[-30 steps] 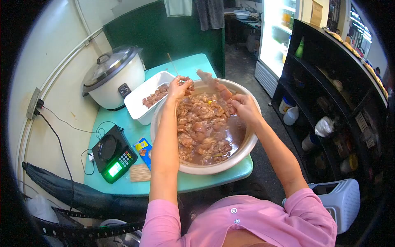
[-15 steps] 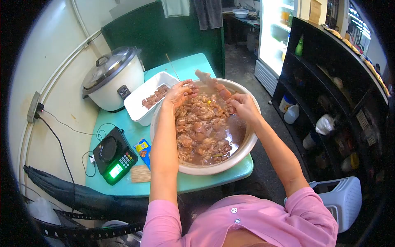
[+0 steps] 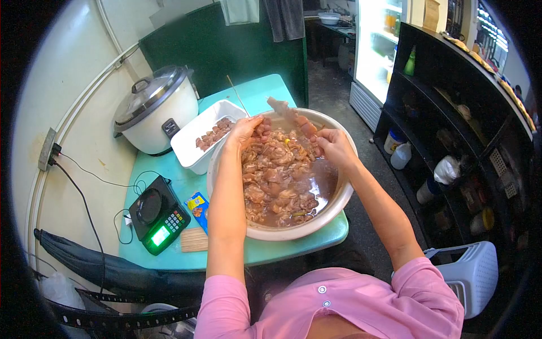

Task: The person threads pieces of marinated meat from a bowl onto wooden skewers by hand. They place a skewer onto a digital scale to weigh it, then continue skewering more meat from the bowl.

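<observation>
A large round basin [image 3: 345, 192] holds many pieces of raw meat [image 3: 276, 175] in brownish liquid. Over its far left side, my left hand [image 3: 244, 133] has its fingers closed on a piece of meat [image 3: 263, 130]. My right hand [image 3: 334, 144], at the far right side, pinches a long strip of meat [image 3: 305, 125] that reaches up and left above the basin. Whether a stick runs through this strip is hidden. Behind my left hand, a white tray [image 3: 183, 148] contains small meat pieces [image 3: 213, 135]. A thin stick [image 3: 237, 95] slants up beside the tray.
On the turquoise table [image 3: 271, 85] are a big rice cooker [image 3: 152, 118], a digital scale [image 3: 155, 212] with a lit display, a bundle of sticks [image 3: 194, 240] and a blue-yellow packet [image 3: 197, 209]. Right are black shelves [image 3: 435, 113] and a grey plastic stool [image 3: 468, 277].
My left hand has turned slightly, its fingers now lower and closer around the meat. My right hand and its strip have stayed almost still.
</observation>
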### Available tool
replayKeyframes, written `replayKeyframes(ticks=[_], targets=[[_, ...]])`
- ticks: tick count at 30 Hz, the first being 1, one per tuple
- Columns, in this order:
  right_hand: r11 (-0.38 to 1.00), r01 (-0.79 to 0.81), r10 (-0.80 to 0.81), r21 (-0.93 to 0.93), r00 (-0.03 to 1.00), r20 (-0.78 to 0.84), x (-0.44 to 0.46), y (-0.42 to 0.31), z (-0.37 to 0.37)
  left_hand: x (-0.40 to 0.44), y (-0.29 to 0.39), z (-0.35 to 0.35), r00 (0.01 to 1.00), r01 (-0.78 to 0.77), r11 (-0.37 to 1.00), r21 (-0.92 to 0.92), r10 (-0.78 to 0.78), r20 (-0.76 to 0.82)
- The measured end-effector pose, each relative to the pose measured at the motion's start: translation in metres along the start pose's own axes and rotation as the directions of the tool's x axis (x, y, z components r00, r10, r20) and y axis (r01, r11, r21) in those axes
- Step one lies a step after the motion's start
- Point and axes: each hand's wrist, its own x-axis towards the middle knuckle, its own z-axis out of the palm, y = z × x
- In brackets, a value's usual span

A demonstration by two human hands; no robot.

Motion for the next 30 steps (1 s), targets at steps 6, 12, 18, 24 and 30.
replayKeyframes(ticks=[6, 12, 18, 24, 30], targets=[[1.0, 0.011, -0.011, -0.008, 1.0, 0.008, 0.002, 0.004, 0.0, 0.001, 0.003, -0.002, 0.989, 0.119, 0.979, -0.167, -0.103, 0.102], [0.999, -0.003, 0.003, -0.033, 1.0, -0.002, 0.0, -0.001, 0.0, 0.004, -0.004, -0.002, 0.999, 0.028, 0.999, -0.033, -0.027, 0.023], [0.988, 0.078, -0.081, -0.134, 0.997, -0.016, 0.006, 0.013, -0.001, 0.015, -0.01, 0.0, 0.989, -0.053, 0.973, 0.223, 0.02, 0.146], [0.983, 0.066, -0.081, -0.172, 0.994, -0.079, -0.002, 0.002, -0.006, 0.018, -0.017, 0.014, 0.994, 0.049, 0.988, 0.146, -0.063, 0.092], [0.985, 0.064, -0.073, -0.16, 0.996, -0.052, -0.003, 0.0, -0.004, 0.006, -0.011, 0.014, 0.99, -0.011, 0.923, 0.384, -0.044, 0.133]])
